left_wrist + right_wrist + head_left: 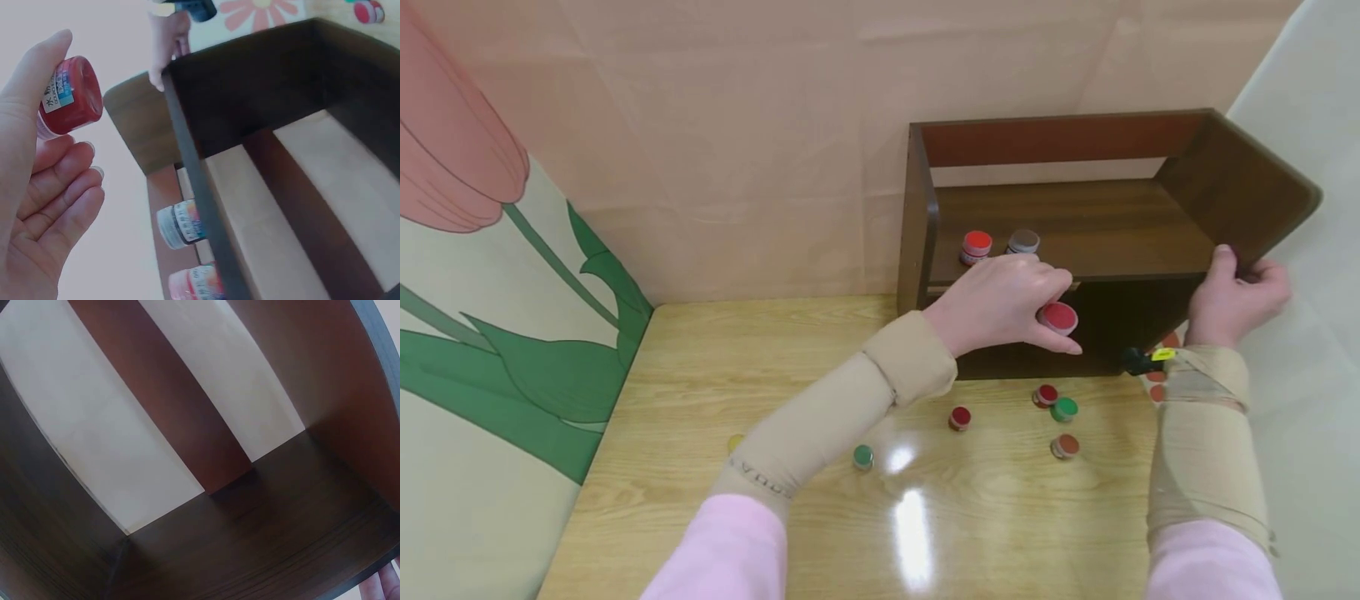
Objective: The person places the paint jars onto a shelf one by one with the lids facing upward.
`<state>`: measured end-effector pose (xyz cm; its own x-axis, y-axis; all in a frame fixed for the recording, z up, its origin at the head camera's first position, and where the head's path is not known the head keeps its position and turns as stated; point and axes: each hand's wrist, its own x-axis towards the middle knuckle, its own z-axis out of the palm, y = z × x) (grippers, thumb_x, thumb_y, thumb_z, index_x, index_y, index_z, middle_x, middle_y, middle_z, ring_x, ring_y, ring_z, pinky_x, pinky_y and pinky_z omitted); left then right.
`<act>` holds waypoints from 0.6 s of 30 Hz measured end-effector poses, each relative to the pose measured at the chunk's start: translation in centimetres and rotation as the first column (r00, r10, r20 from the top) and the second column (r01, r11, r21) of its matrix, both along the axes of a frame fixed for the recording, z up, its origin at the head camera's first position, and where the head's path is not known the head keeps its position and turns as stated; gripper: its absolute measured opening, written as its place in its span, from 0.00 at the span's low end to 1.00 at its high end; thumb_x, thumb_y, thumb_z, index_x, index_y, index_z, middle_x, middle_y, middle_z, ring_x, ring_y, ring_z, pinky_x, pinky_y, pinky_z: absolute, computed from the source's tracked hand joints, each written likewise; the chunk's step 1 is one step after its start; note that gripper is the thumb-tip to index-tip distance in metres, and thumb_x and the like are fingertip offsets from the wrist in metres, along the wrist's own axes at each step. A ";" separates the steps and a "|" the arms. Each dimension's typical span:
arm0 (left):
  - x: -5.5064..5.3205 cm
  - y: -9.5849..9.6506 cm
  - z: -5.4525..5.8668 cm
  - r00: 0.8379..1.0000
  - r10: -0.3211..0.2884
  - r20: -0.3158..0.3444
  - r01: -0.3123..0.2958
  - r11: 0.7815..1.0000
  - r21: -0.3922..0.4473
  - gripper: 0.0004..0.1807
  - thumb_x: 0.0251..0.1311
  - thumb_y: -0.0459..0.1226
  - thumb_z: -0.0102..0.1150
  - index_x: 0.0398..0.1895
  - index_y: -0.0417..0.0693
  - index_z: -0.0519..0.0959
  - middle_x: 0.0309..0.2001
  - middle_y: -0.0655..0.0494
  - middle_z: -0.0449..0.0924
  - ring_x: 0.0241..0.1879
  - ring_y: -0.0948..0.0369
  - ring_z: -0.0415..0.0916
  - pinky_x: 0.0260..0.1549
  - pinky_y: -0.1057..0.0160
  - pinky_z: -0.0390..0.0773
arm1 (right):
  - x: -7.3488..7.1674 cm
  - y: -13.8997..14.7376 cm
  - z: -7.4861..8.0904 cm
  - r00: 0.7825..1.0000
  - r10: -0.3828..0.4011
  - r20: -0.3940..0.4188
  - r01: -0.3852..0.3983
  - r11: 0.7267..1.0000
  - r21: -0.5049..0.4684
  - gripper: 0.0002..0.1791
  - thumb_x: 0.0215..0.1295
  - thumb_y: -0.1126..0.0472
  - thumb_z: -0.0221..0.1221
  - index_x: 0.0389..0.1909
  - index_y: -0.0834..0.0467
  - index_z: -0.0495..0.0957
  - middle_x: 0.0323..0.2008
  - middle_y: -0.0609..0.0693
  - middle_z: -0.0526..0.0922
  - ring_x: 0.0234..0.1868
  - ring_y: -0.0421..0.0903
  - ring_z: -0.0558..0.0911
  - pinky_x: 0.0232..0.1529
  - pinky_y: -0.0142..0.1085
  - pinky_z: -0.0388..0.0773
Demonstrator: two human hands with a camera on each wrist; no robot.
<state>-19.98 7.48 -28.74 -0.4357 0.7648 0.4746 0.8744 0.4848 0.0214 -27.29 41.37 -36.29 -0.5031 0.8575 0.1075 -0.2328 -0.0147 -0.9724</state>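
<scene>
My left hand [1000,298] pinches a red paint jar [1060,318] between thumb and fingers, in front of the dark wooden shelf [1067,204]. In the left wrist view, the same jar [74,97] shows its printed label and lies tilted, with the other fingers spread below it. On the upper board stand a red-lidded jar [977,243] and a grey-lidded jar [1023,242], close behind the hand. My right hand [1236,296] grips the shelf at the front right, where the side panel meets the board; some of its fingers are hidden behind the panel.
On the wooden table [760,333] before the shelf lie a dark red jar [959,418], another dark red jar [1046,396], a green jar [1064,409], a brown jar [1065,447] and another green jar [862,457]. A yellow jar [735,442] is partly behind my left forearm.
</scene>
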 end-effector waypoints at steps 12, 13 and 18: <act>-2.2 3.1 3.7 0.993 0.102 0.055 -0.092 0.983 -0.159 0.30 0.57 0.69 0.61 0.34 0.53 0.70 0.26 0.64 0.69 0.29 0.67 0.63 0.27 0.70 0.63 | 0.4 -0.2 0.2 1.000 -0.010 -0.013 0.009 1.000 -0.004 0.10 0.59 0.64 0.71 0.31 0.59 0.77 0.35 0.48 0.74 0.39 0.38 0.72 0.46 0.27 0.64; -2.5 3.2 3.9 0.991 0.113 0.070 -0.100 0.981 -0.168 0.30 0.57 0.69 0.60 0.34 0.53 0.70 0.27 0.64 0.70 0.30 0.67 0.63 0.28 0.70 0.64 | 0.4 -0.2 0.1 1.000 -0.006 -0.014 0.006 1.000 -0.003 0.10 0.59 0.64 0.71 0.32 0.58 0.77 0.35 0.48 0.73 0.39 0.38 0.72 0.46 0.27 0.65; -4.1 3.7 5.1 0.973 0.183 0.140 -0.154 0.969 -0.193 0.30 0.56 0.69 0.62 0.37 0.54 0.72 0.30 0.65 0.73 0.31 0.68 0.66 0.31 0.70 0.67 | 0.4 -0.1 -0.2 1.000 -0.004 -0.022 0.004 1.000 0.014 0.10 0.58 0.64 0.72 0.30 0.58 0.78 0.34 0.48 0.74 0.38 0.38 0.72 0.45 0.28 0.65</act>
<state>-24.10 11.14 -23.67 -0.6232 0.7401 0.2527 0.7723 0.6333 0.0499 -26.89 41.27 -36.47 -0.4974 0.8576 0.1305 -0.2537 0.0000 -0.9673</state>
